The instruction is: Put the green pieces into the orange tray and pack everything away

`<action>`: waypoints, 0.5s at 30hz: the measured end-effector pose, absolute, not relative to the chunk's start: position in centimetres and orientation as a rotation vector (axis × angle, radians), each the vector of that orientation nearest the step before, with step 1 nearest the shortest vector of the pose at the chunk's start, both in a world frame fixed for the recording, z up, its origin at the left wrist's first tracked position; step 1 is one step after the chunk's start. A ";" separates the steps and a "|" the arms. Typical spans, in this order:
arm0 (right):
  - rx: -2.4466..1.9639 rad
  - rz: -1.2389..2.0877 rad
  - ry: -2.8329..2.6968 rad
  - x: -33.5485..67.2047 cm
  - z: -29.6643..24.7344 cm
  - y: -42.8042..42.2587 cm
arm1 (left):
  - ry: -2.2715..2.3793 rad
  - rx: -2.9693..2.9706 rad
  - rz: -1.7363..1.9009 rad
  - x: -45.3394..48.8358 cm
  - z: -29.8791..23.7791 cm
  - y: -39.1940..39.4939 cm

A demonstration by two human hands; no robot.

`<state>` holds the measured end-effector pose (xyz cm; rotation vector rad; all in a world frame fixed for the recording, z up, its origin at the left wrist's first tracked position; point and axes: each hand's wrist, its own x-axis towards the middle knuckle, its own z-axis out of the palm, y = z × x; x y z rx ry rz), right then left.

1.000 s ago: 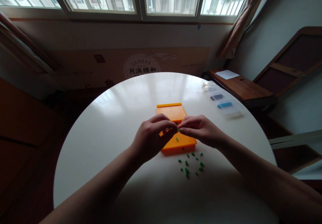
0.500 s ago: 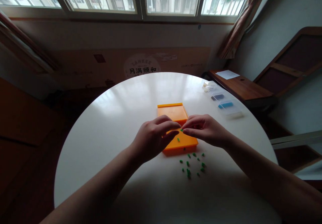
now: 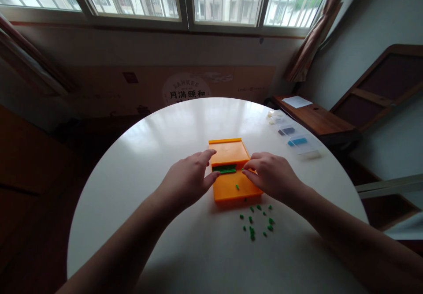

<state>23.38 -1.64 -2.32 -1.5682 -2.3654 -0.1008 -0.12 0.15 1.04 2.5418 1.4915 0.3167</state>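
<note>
Round white counter [image 3: 142, 148]: orange plastic box [image 3: 228, 191]; left hand [image 3: 185, 174] spread; small green piece [image 3: 243, 169] was pinched by right hand [image 3: 273, 170].

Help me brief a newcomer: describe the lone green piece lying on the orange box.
On the white table, find the orange box. On its near panel lies one small green piece, apart from the green row behind and the loose pieces scattered on the table.

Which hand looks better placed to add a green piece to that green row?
Probably the right hand: it seems to pinch a small green piece just right of the green row in the orange box. The left hand is open, near the row's left end.
</note>
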 end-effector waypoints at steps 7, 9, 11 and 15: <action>-1.608 -0.084 -2.396 23.3 -3.0 -1.0 | 1.487 2.506 0.151 -0.1 1.0 -0.1; -1.594 -0.062 -2.390 23.4 -3.0 -1.0 | 1.485 2.487 0.081 0.0 1.2 -0.3; -1.585 -0.036 -2.381 23.5 -3.1 -1.0 | 1.467 2.471 0.021 0.1 1.4 -0.7; -1.597 -0.005 -2.360 23.2 -3.1 -0.7 | 1.437 2.467 -0.033 0.4 1.6 -1.1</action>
